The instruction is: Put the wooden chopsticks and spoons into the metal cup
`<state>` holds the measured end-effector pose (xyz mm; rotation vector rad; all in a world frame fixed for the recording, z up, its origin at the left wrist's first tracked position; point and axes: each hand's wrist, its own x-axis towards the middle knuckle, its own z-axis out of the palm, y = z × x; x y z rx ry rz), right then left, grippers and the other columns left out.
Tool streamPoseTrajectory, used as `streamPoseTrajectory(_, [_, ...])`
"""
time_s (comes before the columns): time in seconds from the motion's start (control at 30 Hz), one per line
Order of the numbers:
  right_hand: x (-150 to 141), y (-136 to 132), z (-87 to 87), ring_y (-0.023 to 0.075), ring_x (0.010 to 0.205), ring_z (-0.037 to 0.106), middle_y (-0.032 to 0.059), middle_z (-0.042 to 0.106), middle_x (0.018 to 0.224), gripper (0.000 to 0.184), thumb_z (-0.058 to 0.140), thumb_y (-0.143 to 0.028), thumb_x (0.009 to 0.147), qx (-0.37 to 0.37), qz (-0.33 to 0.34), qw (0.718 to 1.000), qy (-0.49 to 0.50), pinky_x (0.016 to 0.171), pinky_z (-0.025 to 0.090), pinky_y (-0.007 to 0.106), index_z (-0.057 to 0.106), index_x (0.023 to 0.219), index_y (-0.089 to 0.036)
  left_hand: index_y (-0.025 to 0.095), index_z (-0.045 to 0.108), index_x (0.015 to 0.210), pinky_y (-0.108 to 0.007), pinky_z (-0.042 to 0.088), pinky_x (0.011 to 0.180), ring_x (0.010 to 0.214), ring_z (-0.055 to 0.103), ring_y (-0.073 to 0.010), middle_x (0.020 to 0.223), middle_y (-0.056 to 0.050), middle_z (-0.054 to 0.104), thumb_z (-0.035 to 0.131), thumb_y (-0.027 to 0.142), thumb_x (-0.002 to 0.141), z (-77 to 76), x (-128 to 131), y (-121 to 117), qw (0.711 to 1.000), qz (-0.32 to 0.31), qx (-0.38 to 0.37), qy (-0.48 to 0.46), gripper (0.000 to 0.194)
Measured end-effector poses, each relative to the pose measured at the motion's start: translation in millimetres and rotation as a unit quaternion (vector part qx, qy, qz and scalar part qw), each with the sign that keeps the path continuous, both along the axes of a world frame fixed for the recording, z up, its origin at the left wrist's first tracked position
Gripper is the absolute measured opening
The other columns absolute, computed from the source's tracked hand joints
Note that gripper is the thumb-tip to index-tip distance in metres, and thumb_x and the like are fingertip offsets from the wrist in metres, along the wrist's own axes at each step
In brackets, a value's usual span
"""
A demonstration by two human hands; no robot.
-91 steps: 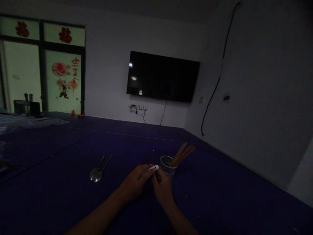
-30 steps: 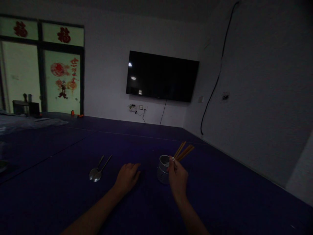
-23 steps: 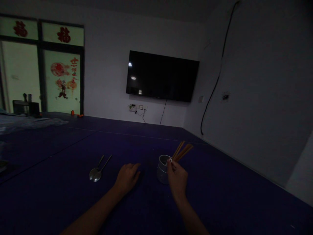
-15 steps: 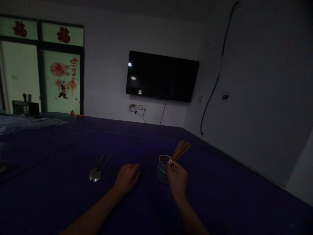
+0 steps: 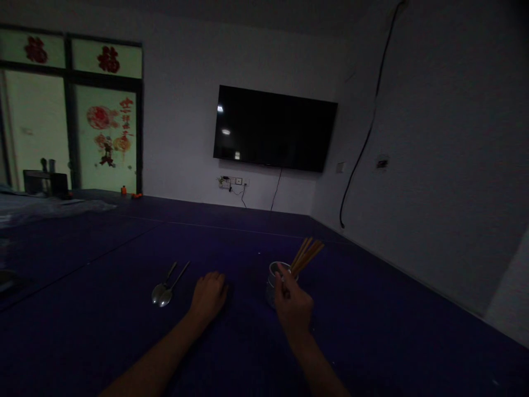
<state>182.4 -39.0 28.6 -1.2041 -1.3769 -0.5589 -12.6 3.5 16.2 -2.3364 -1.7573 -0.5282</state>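
My right hand (image 5: 294, 311) is in front of a grey cylindrical holder (image 5: 270, 292), index finger raised at its rim and thumb apart; I see nothing held in it. Several wooden chopsticks (image 5: 306, 255) lean out of the holder to the right. The hand covers much of the holder's front. To the left, my left hand (image 5: 209, 295) rests palm down on the purple surface, holding nothing, its fingertips partly hidden. Beyond it, two metal spoons, a left spoon (image 5: 159, 292) and a right spoon (image 5: 166, 296), lie side by side with bowls towards me.
The purple tabletop (image 5: 231, 347) stretches towards the wall, crossed by thin seams. Clear plastic sheeting (image 5: 78, 207) and a dark box-like stand (image 5: 45, 183) are at the far left, near small orange items (image 5: 136, 196). A television (image 5: 275, 129) hangs on the wall; a black cable (image 5: 363, 146) runs down at right.
The fingers of my right hand have opened from a pinch on a small white-tipped thing, and the hand has dropped slightly left. My left hand has drawn back left, its fingers less stretched.
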Motion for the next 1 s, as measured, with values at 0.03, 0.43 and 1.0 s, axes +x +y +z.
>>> streamPoseTrajectory(0.03, [-3.9,-0.4,-3.2,0.0128,0.048,0.060,0.0061,0.070,0.065,0.035,0.042,-0.034,0.091,0.004,0.027,0.999,-0.045,0.053,0.043,0.023,0.070,0.101,-0.016,0.016,0.061,0.100,-0.037,0.041,0.084,0.101,0.055,-0.0248,0.106,-0.011,0.062,0.040,0.025,0.088,0.8,-3.2,1.9,1.000,0.019,0.000,0.007,0.026])
streamPoseTrajectory(0.43, [-33.4,-2.7,-27.3,0.0144,0.069,0.069,0.0018,0.073,0.087,0.031,0.042,-0.021,0.088,-0.212,0.239,0.920,-0.229,0.064,0.049,0.021,0.067,0.106,-0.026,0.008,0.061,0.104,-0.038,0.043,0.075,0.101,0.055,-0.0304,0.109,-0.020,0.058,0.030,0.010,0.086,-1.7,-58.7,23.9,0.969,0.247,0.007,0.029,0.036])
streamPoseTrajectory(1.0, [-34.3,-4.7,-23.5,0.0165,0.079,0.069,0.0012,0.072,0.096,0.032,0.042,-0.021,0.089,-0.280,0.230,0.906,-0.220,0.071,0.049,0.023,0.067,0.108,-0.027,0.012,0.062,0.105,-0.038,0.041,0.078,0.097,0.060,-0.0284,0.106,-0.019,0.060,0.032,0.010,0.087,1.7,-63.0,23.4,0.969,0.246,-0.028,0.021,0.036])
